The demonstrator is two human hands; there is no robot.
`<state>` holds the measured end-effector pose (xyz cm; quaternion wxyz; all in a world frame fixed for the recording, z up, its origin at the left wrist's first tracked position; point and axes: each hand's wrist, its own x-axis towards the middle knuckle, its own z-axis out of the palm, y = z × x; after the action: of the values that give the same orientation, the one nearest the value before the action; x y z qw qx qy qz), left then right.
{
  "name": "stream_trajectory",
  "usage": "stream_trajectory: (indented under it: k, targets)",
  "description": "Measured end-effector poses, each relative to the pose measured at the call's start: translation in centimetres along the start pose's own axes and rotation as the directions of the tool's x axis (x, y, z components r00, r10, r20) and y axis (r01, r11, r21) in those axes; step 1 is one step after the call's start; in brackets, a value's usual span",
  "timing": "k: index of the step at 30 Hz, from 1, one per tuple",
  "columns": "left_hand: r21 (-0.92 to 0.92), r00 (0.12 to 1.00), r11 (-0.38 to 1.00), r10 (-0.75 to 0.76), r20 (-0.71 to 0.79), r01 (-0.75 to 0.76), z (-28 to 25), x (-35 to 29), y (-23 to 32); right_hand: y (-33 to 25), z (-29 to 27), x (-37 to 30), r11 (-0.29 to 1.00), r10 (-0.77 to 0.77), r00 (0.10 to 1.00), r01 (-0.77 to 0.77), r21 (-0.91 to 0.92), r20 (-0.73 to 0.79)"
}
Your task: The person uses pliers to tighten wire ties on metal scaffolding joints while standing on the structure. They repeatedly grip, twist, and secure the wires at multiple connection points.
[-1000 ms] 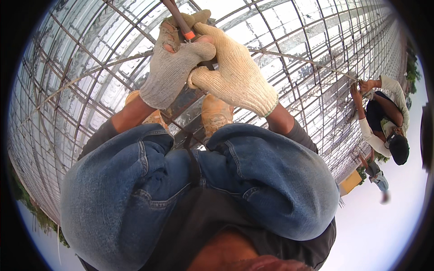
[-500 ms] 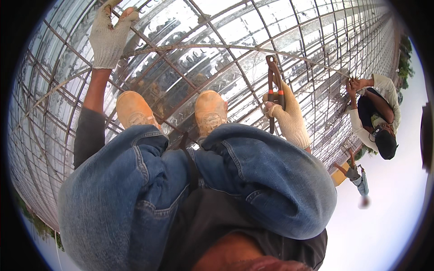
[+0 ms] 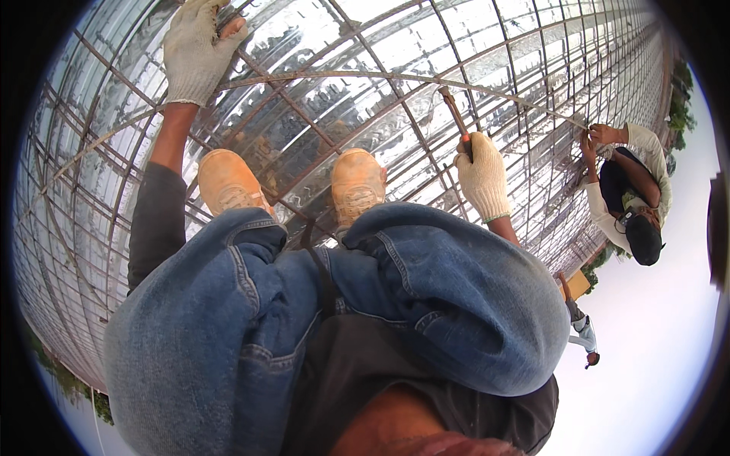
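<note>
Both gloved hands have parted since a second ago, when they met above the feet, and the rust-brown metal pincers with an orange band have swung to the right. From my distant station I see them in the right hand, inside a cream knitted glove; its fingers are wrapped around the handles, so it holds the tool firmly. The pincers' head points to the far side, just beside a long, thin, curved steel bar; I cannot tell whether they touch. At far left, the left hand, in a worn grey-white knitted glove with a bare thumb showing, reaches over the grid of brown steel bars; its thumb stands apart, but the fingertips are cut off, and I cannot tell if it grips anything. Beneath lies shiny, ribbed silver metal sheeting, with two tan, dusty boots planted near the middle. Working well here, I judge, means keeping the pincers' head clear of the crossing bars, holding that wrist straight, keeping the bare thumb away from the biting end, and balancing the squat evenly over both feet.
</note>
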<state>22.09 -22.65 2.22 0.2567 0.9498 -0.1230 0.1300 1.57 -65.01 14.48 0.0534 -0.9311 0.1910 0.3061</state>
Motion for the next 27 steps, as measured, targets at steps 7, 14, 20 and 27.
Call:
stream_trajectory:
  k: [7, 14, 20, 27]
  targets:
    - [0.027, 1.000, 1.000, -0.017, 0.015, 0.016, 0.0, -0.2, 0.2, -0.2, 0.0, -0.4, 0.998, -0.064, 0.997, 0.064, 0.000, -0.045]
    - [-0.008, 0.999, 0.999, 0.033, 0.018, -0.033, 0.4, -0.2, -0.4, -1.5, 0.2, -0.6, 0.998, -0.008, 1.000, 0.006, -0.066, -0.024]
    - [0.037, 1.000, 0.999, 0.006, -0.006, -0.006, 0.4, -0.6, -0.8, -3.2, 0.2, -0.5, 0.979, -0.039, 0.996, 0.022, -0.204, -0.077]
    - [0.027, 1.000, 1.000, 0.014, 0.023, -0.014, 0.9, -0.6, -0.8, -4.7, 0.0, -0.9, 0.980, 0.111, 0.994, -0.112, -0.163, -0.016]
